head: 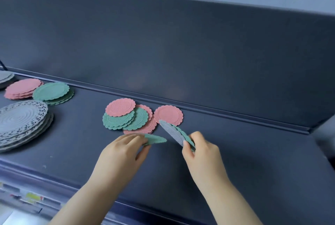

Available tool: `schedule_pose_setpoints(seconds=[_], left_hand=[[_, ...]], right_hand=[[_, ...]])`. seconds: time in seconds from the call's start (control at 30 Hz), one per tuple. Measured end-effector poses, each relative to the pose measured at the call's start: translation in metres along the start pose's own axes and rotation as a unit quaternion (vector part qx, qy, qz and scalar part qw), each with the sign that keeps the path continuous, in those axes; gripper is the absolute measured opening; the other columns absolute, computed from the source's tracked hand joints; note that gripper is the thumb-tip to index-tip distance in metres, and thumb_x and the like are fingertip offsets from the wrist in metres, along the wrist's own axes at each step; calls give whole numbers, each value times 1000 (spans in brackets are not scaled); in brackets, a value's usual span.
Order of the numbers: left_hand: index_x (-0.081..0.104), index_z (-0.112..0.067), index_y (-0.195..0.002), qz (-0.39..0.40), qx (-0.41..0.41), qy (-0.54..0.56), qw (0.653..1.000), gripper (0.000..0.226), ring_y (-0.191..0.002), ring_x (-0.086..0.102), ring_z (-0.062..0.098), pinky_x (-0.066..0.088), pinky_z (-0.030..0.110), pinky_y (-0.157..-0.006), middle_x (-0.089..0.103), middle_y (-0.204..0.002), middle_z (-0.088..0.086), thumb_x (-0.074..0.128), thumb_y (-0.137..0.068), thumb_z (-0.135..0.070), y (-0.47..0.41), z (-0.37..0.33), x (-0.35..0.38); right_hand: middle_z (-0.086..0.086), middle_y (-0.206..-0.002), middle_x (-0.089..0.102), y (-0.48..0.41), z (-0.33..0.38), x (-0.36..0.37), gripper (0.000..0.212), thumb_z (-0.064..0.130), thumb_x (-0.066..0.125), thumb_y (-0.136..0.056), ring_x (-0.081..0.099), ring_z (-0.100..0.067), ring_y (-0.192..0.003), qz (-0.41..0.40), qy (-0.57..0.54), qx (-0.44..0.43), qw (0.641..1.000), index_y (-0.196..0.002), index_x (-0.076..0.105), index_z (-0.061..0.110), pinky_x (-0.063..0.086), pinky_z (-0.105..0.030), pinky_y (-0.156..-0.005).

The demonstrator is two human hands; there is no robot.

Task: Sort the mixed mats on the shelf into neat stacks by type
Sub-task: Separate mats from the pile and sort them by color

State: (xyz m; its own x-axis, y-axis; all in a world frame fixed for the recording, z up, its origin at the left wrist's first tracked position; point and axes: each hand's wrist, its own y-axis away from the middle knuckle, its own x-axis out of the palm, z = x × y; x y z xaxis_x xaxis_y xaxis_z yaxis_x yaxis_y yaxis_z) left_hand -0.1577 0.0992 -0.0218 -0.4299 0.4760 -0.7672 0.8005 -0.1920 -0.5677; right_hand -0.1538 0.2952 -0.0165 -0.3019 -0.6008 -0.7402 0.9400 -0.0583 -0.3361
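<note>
On the dark shelf [235, 152] a mixed pile of small pink and green scalloped mats [126, 118] lies in the middle, with one pink mat [168, 115] just to its right. My left hand [123, 150] pinches a green mat [155, 139] by its edge, just above the shelf. My right hand [199, 149] grips a few mats on edge, a grey mat [171, 133] in front and green ones behind it. At the left stand a pink stack [22, 88], a green stack [52, 93] and a stack of large grey lace mats [23, 123].
Another grey stack [5, 77] shows at the far left edge. The shelf's tall back panel [181, 52] rises right behind the mats, with a raised lip along its foot. Price labels [32, 197] run under the shelf's front edge at the lower left.
</note>
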Motion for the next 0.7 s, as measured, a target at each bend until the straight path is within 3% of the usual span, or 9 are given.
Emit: schedule_pose_setpoints(seconds=[0.1, 0.17, 0.27, 0.47, 0.6, 0.7], left_hand=[[71, -13, -78, 7, -8, -25, 1000, 29, -80, 64, 12, 53, 26, -66, 71, -81, -8, 49, -83, -31, 10, -13, 0], [72, -13, -81, 13, -13, -41, 999, 28, -83, 64, 12, 51, 25, -72, 71, -83, -7, 50, -84, -30, 18, -17, -2], [72, -13, -85, 9, -26, -55, 998, 27, -85, 65, 13, 50, 26, -75, 71, -86, -7, 50, -87, -30, 27, -18, -16], [72, -11, -88, -37, -61, -76, 995, 28, -87, 66, 15, 48, 26, -80, 71, -87, -4, 50, -88, -28, 56, 1, -64], [73, -10, -89, -54, -72, -82, 993, 28, -87, 66, 14, 47, 23, -82, 71, -88, -4, 51, -88, -28, 83, 27, -101], [73, -10, -90, -62, -79, -81, 992, 29, -89, 66, 13, 46, 21, -84, 71, -91, -5, 50, -88, -29, 113, 60, -138]], right_hand=[[0, -59, 44, 8, -7, -5, 18, 19, 51, -90, 38, -26, -54, 21, -11, -18, 1000, -80, 37, 17, 28, -34, -48], [-2, -57, 44, 10, -8, -6, 20, 17, 55, -89, 36, -24, -50, 9, -32, -39, 999, -80, 37, 17, 22, -34, -43], [2, -52, 43, 15, 0, -2, 25, 13, 60, -85, 33, -16, -40, 5, -52, -80, 995, -77, 36, 19, 17, -23, -34], [-5, -47, 47, 34, 38, 15, 23, 14, 60, -86, 40, -22, -38, 24, -90, -129, 987, -77, 40, 20, 26, -35, -33], [1, -46, 42, 46, 77, 35, 6, 19, 54, -85, 33, -18, -37, 16, -83, -182, 980, -82, 50, 15, 23, -30, -32], [2, -52, 53, 68, 122, 61, 13, 19, 52, -84, 40, -12, -40, 16, -89, -212, 973, -93, 60, 14, 29, -22, -36]])
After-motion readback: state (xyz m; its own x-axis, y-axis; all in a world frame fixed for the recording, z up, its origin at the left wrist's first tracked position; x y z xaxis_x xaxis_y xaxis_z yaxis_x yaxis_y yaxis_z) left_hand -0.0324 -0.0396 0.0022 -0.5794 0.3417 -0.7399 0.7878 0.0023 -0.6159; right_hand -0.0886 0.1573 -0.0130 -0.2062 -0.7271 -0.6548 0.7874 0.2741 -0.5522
